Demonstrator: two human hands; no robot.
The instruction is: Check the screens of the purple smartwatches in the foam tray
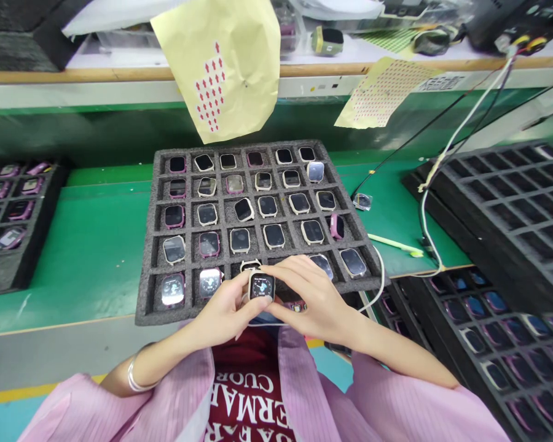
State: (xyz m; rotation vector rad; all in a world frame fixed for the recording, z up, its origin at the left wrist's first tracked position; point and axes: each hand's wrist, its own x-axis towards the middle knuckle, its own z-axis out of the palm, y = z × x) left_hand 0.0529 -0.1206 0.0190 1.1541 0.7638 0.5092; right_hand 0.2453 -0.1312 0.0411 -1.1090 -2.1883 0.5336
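Note:
Both my hands hold one smartwatch with a pale case and a lit watch face, above the front edge of the dark foam tray. My left hand grips its left side, thumb along the lower edge. From the right, my right hand closes on it with fingers at the top and thumb below. In the tray's compartments lie several strapless watch bodies, pale or purple; one pale watch sits just behind the held one. Near my left hand, another watch has its face lit. My right hand hides part of the front row.
A second foam tray of purple watches stands at the left. Stacked trays fill the right side, beside a white cable and a light green pen. Yellow sticker sheets hang from the shelf above the green table.

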